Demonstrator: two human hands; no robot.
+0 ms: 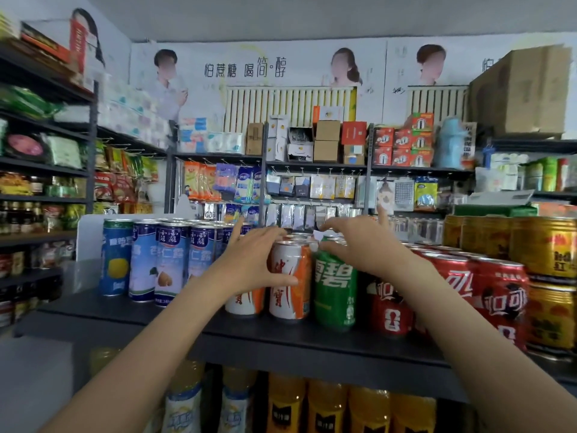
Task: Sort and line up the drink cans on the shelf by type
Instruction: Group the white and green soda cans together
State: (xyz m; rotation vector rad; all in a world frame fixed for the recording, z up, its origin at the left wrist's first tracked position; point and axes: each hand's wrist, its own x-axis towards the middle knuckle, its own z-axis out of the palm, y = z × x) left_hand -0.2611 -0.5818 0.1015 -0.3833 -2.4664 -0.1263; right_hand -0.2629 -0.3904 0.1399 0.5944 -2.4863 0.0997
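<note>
A dark shelf [281,337] carries rows of drink cans. Tall blue and white cans [170,260] stand at the left, with orange and white cans [292,285] in the middle. A green can [335,292] stands next to them, and red cola cans [499,292] fill the right. My left hand [249,260] grips the front orange and white can, thumb across its face and fingers arched over its top. My right hand [359,245] holds the green can at its top, thumb on the rim and fingers curved over the cans behind. Both index fingers stick up.
Stacked gold cans [549,248] stand at the far right of the shelf. Yellow and orange juice bottles [327,407] fill the shelf below. Racks of snacks [40,182] line the left wall, and hanging packets [312,189] cover the back wall.
</note>
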